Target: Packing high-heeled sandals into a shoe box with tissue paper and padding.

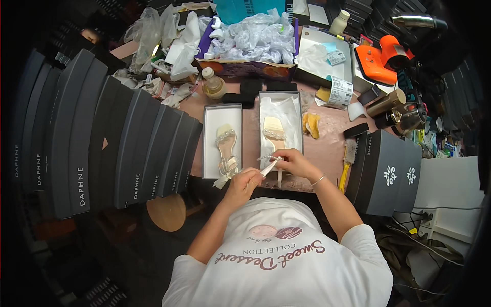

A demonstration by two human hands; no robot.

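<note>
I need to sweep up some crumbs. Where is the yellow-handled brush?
In the head view, the yellow-handled brush lies at the table's right edge, between the right-hand open shoebox and the dark closed boxes.

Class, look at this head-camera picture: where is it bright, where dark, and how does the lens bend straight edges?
Head view: light falls brightest on the open white shoe boxes and crumpled tissue; the corners fade to black; the dark box stack at the left curves with the fisheye rim; both hands look sharp, not blurred.
</note>
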